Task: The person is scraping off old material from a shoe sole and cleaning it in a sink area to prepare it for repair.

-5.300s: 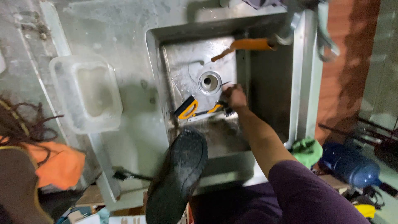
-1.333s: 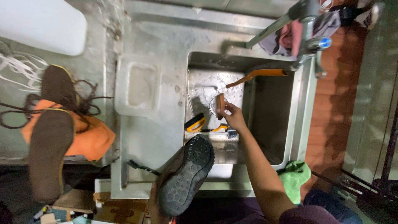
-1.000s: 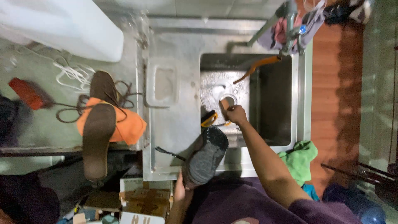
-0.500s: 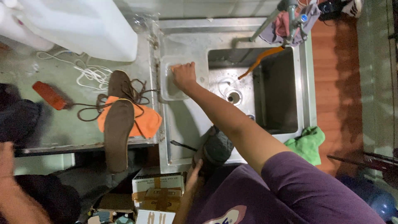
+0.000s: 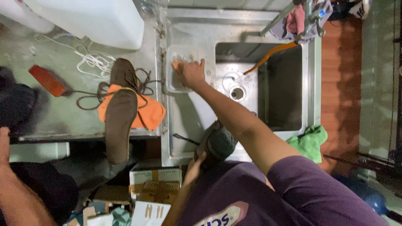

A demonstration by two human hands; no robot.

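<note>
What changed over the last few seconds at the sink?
The right hand left the sink basin, where it was near the drain, and moved left into the clear plastic tub, now touching an orange piece there. The left hand still holds the dark shoe. The brown shoe stays on the orange cloth.

We see an orange sponge (image 5: 177,65) in a clear tub (image 5: 169,83); grey steel sink (image 5: 310,83) with an orange hose (image 5: 270,53); dark grey shoe (image 5: 218,143); brown shoe (image 5: 119,119) – brown laces – on an orange cloth (image 5: 148,115); red-orange tool (image 5: 47,80); white cord (image 5: 94,60); green rag (image 5: 310,142); purple sleeve (image 5: 322,188).
</note>
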